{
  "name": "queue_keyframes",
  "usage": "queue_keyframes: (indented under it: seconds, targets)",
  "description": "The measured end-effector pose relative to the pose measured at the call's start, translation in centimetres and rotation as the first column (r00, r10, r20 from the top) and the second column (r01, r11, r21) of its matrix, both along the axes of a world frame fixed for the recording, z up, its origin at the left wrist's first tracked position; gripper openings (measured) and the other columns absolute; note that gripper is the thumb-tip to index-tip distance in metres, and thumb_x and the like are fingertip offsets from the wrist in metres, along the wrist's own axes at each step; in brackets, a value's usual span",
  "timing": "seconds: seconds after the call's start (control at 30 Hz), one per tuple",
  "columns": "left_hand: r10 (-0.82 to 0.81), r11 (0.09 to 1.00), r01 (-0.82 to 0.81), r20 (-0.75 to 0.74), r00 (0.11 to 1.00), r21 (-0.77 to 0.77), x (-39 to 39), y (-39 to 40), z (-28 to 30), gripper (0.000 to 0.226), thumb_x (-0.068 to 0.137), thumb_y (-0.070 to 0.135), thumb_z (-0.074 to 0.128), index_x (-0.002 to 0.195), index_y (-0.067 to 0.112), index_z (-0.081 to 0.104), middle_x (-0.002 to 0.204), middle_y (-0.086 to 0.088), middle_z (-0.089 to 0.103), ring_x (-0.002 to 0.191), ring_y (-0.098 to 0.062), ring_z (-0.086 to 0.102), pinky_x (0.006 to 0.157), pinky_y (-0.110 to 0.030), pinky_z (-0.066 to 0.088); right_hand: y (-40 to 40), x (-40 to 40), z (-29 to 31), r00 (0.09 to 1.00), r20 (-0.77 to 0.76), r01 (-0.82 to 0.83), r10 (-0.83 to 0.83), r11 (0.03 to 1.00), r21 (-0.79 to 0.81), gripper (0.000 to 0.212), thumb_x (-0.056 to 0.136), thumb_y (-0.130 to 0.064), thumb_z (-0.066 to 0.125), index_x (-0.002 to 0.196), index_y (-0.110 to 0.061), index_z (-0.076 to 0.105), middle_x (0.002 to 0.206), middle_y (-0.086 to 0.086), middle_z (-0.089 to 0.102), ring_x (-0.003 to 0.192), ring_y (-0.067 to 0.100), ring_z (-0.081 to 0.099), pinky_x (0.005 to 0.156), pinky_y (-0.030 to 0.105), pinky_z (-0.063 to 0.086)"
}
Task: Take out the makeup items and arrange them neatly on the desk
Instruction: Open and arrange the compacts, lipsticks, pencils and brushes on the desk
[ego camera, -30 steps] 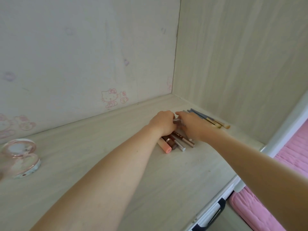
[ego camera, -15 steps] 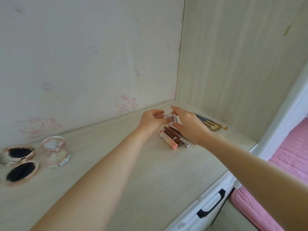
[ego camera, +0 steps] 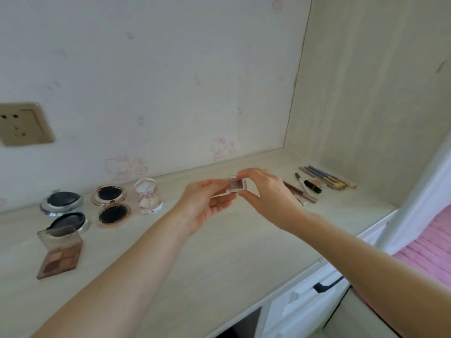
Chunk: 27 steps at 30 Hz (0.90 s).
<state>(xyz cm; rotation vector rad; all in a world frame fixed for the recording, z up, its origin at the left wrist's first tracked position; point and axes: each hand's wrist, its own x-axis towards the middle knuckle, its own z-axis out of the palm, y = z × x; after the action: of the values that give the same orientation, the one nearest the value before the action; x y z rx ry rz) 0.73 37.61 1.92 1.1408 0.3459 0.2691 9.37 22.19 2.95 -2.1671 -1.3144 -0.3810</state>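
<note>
Above the desk point(ego camera: 219, 252) both hands hold a small clear square case point(ego camera: 236, 186) with a reddish-brown pan inside. My right hand point(ego camera: 271, 193) pinches its right side between thumb and fingers. My left hand point(ego camera: 205, 203) holds its left side with thumb and fingertips. Pencils and brushes point(ego camera: 327, 178) lie in a row near the right corner, with a black lipstick tube point(ego camera: 312, 187) and thin liners point(ego camera: 299, 191) beside them. On the left lie open round compacts point(ego camera: 111, 203), a clear pink compact point(ego camera: 147, 196), a silver compact point(ego camera: 64, 211) and a brown eyeshadow palette point(ego camera: 59, 252).
A wall socket point(ego camera: 23, 124) sits on the back wall at the left. A wood panel closes the right side. Below the desk's front edge is a white drawer with a black handle point(ego camera: 327, 285). A pink bed cover point(ego camera: 424, 250) lies to the right.
Both hands lifted the small clear case off the pile by the corner and brought it left and up over the desk. The view swung left, revealing more compacts and the palette.
</note>
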Motion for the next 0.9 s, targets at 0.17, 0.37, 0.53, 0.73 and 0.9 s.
queue_keyframes:
  seconds: [0.17, 0.37, 0.53, 0.73, 0.9]
  targets:
    - [0.042, 0.992, -0.043, -0.003, 0.999, -0.122, -5.4, 2.2, -1.4, 0.02, 0.09, 0.01, 0.061, 0.105, -0.003, 0.065, 0.107, -0.02, 0.07, 0.088, -0.029, 0.071, 0.074, -0.033, 0.06, 2.7, -4.2, -1.1, 0.994, -0.042, -0.1, 0.102, 0.994, 0.048, 0.031, 0.09, -0.022, 0.065, 0.12, -0.014, 0.059, 0.12, -0.003, 0.062, 0.115, 0.015, 0.054, 0.095, 0.018, 0.038]
    - [0.112, 0.98, -0.117, -0.04, 0.993, -0.164, -10.8, 4.5, -3.5, 0.019, 0.088, 0.013, 0.063, 0.101, 0.002, 0.069, 0.108, -0.018, 0.07, 0.096, -0.03, 0.07, 0.075, -0.033, 0.059, 6.2, -8.2, -4.0, 0.964, -0.151, -0.199, 0.217, 0.972, 0.127, 0.028, 0.088, -0.019, 0.067, 0.115, -0.015, 0.061, 0.117, -0.002, 0.063, 0.112, 0.015, 0.056, 0.096, 0.022, 0.041]
    - [0.136, 0.964, -0.142, -0.044, 0.99, -0.225, -14.3, 5.9, -4.6, 0.021, 0.079, 0.019, 0.067, 0.091, 0.005, 0.076, 0.109, -0.021, 0.069, 0.095, -0.031, 0.07, 0.074, -0.036, 0.059, 9.0, -10.9, -5.8, 0.928, -0.237, -0.26, 0.289, 0.954, 0.145, 0.029, 0.088, -0.018, 0.065, 0.117, -0.017, 0.06, 0.117, -0.006, 0.062, 0.113, 0.009, 0.053, 0.095, 0.013, 0.037]
    - [0.129, 0.954, -0.127, -0.011, 0.992, -0.273, -17.6, 7.6, -5.5, 0.035, 0.089, 0.019, 0.061, 0.118, 0.0, 0.063, 0.119, -0.023, 0.064, 0.11, -0.036, 0.062, 0.082, -0.04, 0.056, 11.5, -13.8, -7.3, 0.879, -0.306, -0.331, 0.365, 0.93, 0.158, 0.032, 0.088, -0.012, 0.063, 0.119, -0.017, 0.061, 0.12, -0.007, 0.063, 0.111, 0.008, 0.054, 0.092, 0.007, 0.035]
    - [0.17, 0.947, -0.166, -0.01, 0.985, -0.277, -19.2, 8.1, -6.3, 0.035, 0.085, 0.015, 0.061, 0.117, 0.002, 0.064, 0.117, -0.024, 0.065, 0.101, -0.036, 0.067, 0.076, -0.037, 0.057, 12.6, -14.8, -7.6, 0.867, -0.296, -0.372, 0.402, 0.915, 0.154, 0.034, 0.084, -0.017, 0.07, 0.117, -0.018, 0.062, 0.117, -0.009, 0.064, 0.113, 0.009, 0.053, 0.094, 0.008, 0.036]
